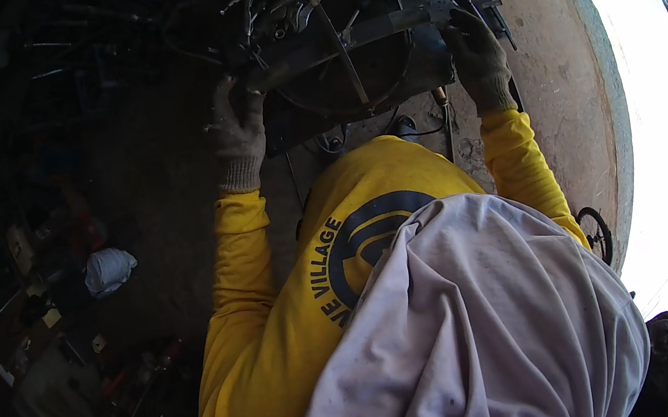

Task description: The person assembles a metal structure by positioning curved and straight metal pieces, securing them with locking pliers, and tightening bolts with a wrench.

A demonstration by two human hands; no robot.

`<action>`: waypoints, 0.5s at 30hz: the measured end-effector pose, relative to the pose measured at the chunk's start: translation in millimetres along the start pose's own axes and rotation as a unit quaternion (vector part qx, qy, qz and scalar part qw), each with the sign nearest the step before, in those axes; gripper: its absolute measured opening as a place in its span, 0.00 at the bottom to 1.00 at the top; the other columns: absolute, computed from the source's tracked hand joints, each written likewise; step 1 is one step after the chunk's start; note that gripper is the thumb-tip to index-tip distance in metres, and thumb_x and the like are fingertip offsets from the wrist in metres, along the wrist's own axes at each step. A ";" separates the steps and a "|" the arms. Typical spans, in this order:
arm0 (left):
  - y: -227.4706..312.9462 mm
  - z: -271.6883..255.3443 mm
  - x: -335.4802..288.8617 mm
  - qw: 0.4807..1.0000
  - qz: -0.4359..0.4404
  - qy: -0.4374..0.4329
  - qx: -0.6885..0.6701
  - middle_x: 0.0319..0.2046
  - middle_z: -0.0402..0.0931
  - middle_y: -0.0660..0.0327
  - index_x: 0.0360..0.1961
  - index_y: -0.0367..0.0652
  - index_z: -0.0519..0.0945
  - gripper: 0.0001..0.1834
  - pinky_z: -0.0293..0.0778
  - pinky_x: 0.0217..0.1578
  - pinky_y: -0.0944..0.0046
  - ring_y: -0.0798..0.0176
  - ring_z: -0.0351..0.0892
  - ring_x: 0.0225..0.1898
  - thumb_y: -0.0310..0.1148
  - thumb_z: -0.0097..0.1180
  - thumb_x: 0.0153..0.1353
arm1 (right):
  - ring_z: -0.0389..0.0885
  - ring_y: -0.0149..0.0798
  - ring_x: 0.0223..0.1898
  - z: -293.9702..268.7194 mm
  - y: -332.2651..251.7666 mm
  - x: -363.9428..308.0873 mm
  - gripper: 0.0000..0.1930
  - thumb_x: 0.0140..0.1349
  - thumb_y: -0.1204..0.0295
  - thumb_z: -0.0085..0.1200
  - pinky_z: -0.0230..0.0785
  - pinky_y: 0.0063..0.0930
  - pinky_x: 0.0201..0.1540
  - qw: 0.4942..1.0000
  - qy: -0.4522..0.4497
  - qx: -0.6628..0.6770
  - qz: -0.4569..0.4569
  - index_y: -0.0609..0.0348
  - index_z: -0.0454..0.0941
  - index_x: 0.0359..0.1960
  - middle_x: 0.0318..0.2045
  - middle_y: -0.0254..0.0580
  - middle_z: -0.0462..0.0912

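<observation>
A dark metal bar (346,41) lies slantwise across a round opening in a dark metal work stand (438,68). My left hand (237,128), in a grey knit glove, is at the bar's left end, thumb and fingers curved around it. At the right end my right hand (481,58), gloved the same way, has its fingers bent over the bar, though shadow hides the fingertips. A thin flat strip (341,56) crosses the bar near its middle. Bent metal pieces (298,2) are heaped just behind it.
A clamp-like tool (499,18) juts from the stand's right side. Tools and scraps litter the dark floor at left, near a whitish bundle (110,270). A small wheel (595,235) stands at right, with bright daylight beyond. A pale cloth (485,332) covers the lower view.
</observation>
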State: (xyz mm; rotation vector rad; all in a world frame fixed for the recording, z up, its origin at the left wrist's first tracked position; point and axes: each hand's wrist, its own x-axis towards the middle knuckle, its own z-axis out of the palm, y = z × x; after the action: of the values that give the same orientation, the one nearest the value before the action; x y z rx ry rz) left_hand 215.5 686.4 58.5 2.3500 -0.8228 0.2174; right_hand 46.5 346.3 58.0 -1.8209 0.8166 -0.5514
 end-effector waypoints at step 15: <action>67.7 16.3 -34.6 0.959 -0.193 -0.185 -0.092 0.50 0.78 0.50 0.65 0.41 0.68 0.33 0.77 0.47 0.58 0.56 0.82 0.44 0.37 0.63 0.61 | 0.83 0.46 0.48 -13.0 6.6 -25.7 0.18 0.59 0.73 0.59 0.77 0.34 0.50 0.968 -0.079 -0.179 -0.160 0.52 0.81 0.52 0.47 0.43 0.81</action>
State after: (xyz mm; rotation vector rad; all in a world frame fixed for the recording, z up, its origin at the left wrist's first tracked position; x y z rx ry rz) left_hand 146.1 652.8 68.4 2.3455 -0.5030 -0.4560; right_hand 18.6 355.8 56.7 -2.3207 0.5383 -0.4737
